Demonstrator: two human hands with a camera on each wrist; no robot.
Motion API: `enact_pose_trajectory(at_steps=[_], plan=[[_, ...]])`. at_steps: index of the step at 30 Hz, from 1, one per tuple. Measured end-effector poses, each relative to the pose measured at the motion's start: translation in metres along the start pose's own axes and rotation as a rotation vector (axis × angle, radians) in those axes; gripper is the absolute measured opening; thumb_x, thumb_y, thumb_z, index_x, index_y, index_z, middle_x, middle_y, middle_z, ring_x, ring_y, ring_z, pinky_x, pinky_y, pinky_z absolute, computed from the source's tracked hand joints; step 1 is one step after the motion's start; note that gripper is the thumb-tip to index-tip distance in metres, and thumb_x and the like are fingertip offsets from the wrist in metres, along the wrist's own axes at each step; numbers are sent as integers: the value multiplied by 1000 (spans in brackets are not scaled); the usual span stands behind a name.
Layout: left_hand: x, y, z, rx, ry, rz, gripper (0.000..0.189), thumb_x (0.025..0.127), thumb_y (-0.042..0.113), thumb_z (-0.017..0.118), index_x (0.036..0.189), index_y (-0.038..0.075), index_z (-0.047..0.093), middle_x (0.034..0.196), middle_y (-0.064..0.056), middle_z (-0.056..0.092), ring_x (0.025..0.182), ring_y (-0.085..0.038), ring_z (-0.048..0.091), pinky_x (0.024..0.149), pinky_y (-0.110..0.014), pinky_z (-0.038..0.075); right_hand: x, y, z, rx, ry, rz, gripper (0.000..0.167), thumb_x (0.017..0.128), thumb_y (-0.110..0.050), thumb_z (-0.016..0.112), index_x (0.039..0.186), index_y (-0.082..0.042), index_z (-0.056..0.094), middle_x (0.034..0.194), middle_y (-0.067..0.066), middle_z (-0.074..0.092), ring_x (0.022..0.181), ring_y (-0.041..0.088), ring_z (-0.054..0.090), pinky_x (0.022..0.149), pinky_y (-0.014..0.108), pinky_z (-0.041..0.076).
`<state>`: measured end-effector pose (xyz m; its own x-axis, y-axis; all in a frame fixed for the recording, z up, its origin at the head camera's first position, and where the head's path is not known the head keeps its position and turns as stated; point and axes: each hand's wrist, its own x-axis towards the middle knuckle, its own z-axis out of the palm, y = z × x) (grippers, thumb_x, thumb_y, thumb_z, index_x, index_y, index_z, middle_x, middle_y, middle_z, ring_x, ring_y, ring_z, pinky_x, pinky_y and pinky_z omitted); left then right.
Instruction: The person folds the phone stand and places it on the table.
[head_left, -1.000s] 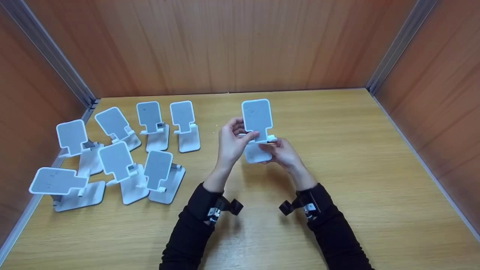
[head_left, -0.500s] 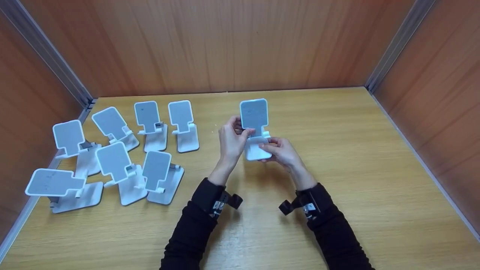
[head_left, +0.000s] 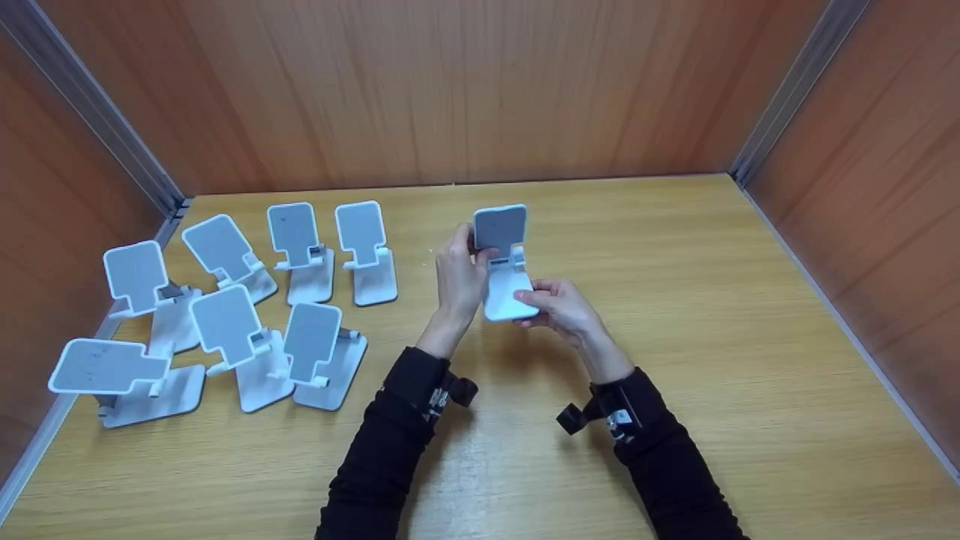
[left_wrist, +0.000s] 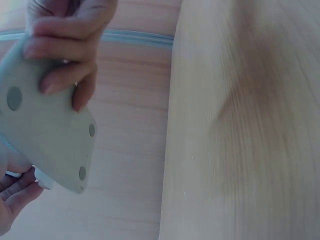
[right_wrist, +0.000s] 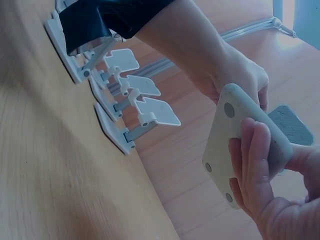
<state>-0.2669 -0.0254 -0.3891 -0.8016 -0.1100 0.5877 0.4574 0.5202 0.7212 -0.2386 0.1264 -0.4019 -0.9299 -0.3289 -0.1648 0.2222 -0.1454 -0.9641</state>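
Note:
Between both hands a white phone stand (head_left: 508,296) is held above the table, its grey-faced back plate tilted over the pale base. My left hand (head_left: 459,274) pinches the plate's lower left side, thumb in front. The right hand (head_left: 566,311) grips the base at its lower right corner, thumb on top and fingers underneath. In the left wrist view the base's underside (left_wrist: 50,130) shows round grey pads, with right-hand fingers (left_wrist: 65,55) lying across it. The right wrist view shows that underside too; there the left hand (right_wrist: 240,75) is partly hidden behind the base.
Several similar stands stand unfolded at the left of the table, among them one at the back (head_left: 362,225) and one at the front left (head_left: 112,366). Wooden panels (head_left: 450,90) wall in the back and both sides of the table (head_left: 712,375).
The stand's back plate has tilted backward and away from the base, uncovering more of the base and the hinge. My left hand has moved slightly up with the plate; the right keeps its grip.

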Motion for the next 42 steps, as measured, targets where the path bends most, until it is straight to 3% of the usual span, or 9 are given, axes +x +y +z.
enact_pose_trajectory(at_steps=[7, 15, 21, 31, 42], plan=[[0, 4, -4, 39, -27, 6, 25, 78, 1, 65, 100, -4, 55, 95, -14, 62, 90, -22, 60, 77, -26, 49, 0, 0, -1, -11, 3, -5, 33, 87, -1, 51, 112, 19, 43, 79, 12, 62, 60, 16, 60, 52, 20, 50], [6, 28, -20, 93, -33, 45, 40, 80, 8, 65, 117, -2, 51, 104, -13, 58, 96, -23, 57, 82, -29, 47, 3, 0, -3, -12, -3, -16, 35, 88, -2, 51, 115, 17, 42, 84, 14, 63, 65, 19, 62, 51, 21, 51], [7, 36, -23, 149, -30, 150, 25, 85, -2, 55, 110, -4, 57, 99, -14, 59, 92, -23, 58, 80, -27, 48, 6, 1, -3, -22, 49, -18, 34, 86, -1, 53, 113, 17, 44, 82, 14, 63, 65, 20, 63, 49, 23, 51], [-2, 29, -18, 252, 58, 336, 24, 80, -12, 51, 101, -5, 60, 91, -16, 59, 82, -25, 62, 72, -28, 52, 9, 3, -3, -86, 153, 47, 36, 83, -3, 57, 113, 13, 46, 91, 20, 61, 71, 24, 63, 52, 27, 53], [-12, 23, -9, 232, 181, 496, 24, 70, -15, 58, 91, -5, 63, 82, -14, 61, 70, -24, 62, 61, -26, 53, 10, 4, -8, -94, 202, 33, 34, 83, -4, 57, 112, 11, 49, 93, 23, 61, 68, 25, 63, 49, 26, 52]])
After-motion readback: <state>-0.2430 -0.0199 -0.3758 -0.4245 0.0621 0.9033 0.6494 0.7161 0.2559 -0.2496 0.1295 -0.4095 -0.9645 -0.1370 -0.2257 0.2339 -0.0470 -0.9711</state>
